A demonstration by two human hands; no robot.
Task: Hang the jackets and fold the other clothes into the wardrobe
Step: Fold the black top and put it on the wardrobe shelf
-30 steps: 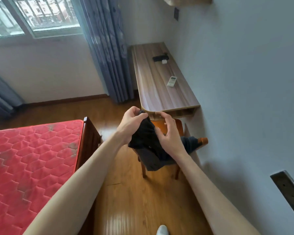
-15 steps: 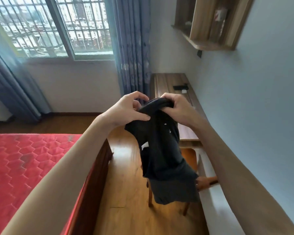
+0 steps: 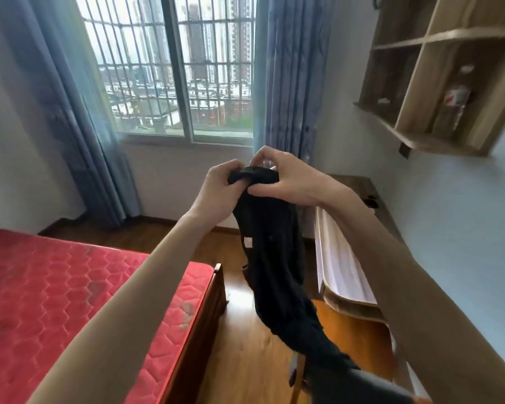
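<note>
Clearly the work is at an early stage: a black garment [image 3: 274, 266] is held up in the air in front of the window [image 3: 172, 71], not yet hung or folded, and no wardrobe shows anywhere in view. Its top edge is bunched between both hands, and the rest trails down and toward the lower right, where its tail runs out of frame over what looks like a wooden chair [image 3: 359, 339], mostly hidden. Whether it is a jacket or something to fold cannot be told from here; a small pale tag shows on the cloth just below the hands.

The left hand [image 3: 219, 193] grips the bunched edge with its fingers curled round the cloth. The right hand [image 3: 286, 179] pinches the same edge right beside it, thumb underneath and fingers arched over the top; the two hands nearly touch. To my eye they are hunting for a collar or waistband to shake the piece out.

To the right of the garment stands a wooden desk [image 3: 350, 287] along the wall, with a wall shelf unit [image 3: 438, 83] above it. To its left lies a bed with a bare red mattress [image 3: 70, 301], which could serve as a folding surface. Blue curtains [image 3: 286, 83] hang behind the garment on both sides of the window.

As far as can be judged, everything is left: sorting this piece, then hanging or folding it, then stowing it.
</note>
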